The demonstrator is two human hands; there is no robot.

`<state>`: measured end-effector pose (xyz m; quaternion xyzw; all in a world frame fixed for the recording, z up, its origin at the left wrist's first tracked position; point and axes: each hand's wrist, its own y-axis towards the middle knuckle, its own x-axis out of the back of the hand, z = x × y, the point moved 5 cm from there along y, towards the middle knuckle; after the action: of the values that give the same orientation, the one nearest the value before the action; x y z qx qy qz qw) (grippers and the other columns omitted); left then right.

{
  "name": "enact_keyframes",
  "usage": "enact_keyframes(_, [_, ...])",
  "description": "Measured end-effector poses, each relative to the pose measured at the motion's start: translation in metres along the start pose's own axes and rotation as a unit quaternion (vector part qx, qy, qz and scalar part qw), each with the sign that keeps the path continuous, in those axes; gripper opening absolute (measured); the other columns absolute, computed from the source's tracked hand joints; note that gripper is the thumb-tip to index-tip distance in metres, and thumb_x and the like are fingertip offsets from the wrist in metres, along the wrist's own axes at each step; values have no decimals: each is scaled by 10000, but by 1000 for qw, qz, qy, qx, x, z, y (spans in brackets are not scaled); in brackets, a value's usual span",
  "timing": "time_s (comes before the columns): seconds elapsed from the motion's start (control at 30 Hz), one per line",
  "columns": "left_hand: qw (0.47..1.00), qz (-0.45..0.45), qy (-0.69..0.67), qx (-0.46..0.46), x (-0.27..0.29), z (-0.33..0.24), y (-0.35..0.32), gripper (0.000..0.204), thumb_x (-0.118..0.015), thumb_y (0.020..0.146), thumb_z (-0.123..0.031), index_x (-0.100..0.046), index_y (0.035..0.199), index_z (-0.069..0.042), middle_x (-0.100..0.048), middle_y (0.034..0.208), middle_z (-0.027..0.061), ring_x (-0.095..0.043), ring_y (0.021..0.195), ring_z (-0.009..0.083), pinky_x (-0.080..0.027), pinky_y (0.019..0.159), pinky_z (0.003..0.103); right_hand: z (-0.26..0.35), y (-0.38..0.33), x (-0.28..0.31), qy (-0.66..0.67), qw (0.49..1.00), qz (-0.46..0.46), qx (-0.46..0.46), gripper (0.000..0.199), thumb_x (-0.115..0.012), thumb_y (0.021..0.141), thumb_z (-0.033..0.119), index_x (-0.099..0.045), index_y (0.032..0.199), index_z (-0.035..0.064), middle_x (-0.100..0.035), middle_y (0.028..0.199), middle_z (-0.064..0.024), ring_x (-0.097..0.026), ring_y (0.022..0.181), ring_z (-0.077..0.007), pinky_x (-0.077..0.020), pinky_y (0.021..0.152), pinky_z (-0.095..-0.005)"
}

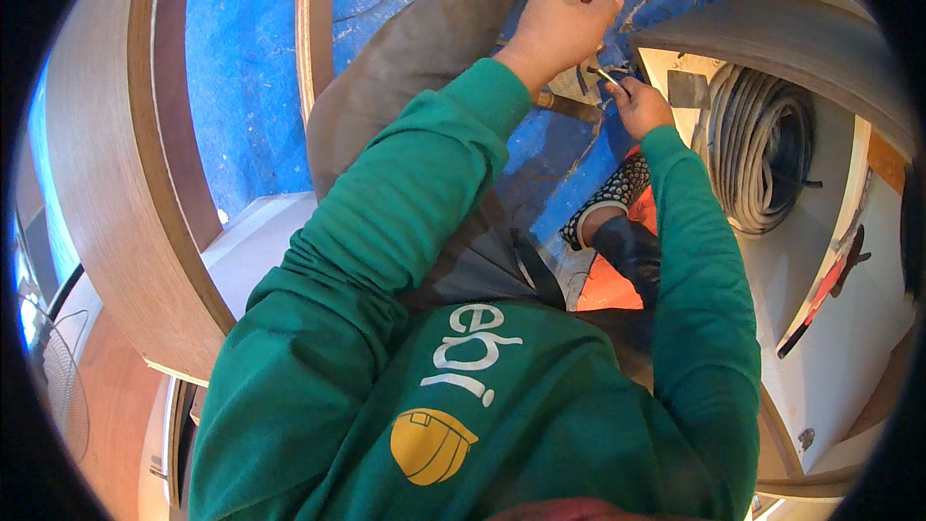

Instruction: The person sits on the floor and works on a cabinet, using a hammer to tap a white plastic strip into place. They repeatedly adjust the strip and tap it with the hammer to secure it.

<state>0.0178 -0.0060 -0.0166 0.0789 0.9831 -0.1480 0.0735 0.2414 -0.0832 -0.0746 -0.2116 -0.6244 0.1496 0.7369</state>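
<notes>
My left hand (569, 21) is raised above the blue-covered floor, thumb and fingers pinched together. Whatever may be between those fingertips is too small to make out. Lower and to the right, my right hand (643, 109) closes around a thin, pale, rod-like tool (609, 76), which points up and left. Its exact kind does not show, and its far end reaches small dark items I cannot identify. Just below my left wrist lies a brown, handle-shaped piece (571, 107), partly behind the sleeve.
A blue sheet (241, 68) with scraps covers the floor. Curved wooden panels (125, 164) stand at left. On the right, a cabinet-like frame (772, 34) holds a coiled hose or cable (762, 150). A red and black tool (828, 289) rests farther right. My patterned shoe (617, 195) is near an orange item (612, 285).
</notes>
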Motion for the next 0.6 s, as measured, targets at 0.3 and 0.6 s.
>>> enact_keyframes(0.3, [997,10,64,-30,0,1,3,318,-669,968,-335,-684,966,-17,-717,870,57,-665,780,126,-526,719,298,-26,-7,-5,43,998,-27,-22,439,-571,995,490,-689,975,67,-697,874,-237,-666,853,-453,-518,760,-532])
enact_keyframes(0.6, [999,16,47,1,3,-6,-1,317,-666,968,-331,-681,962,-15,-714,868,53,-658,779,125,-521,724,294,-46,-3,-4,76,995,-64,-31,451,-598,974,510,-713,935,75,-690,834,-238,-669,857,-454,-515,751,-523])
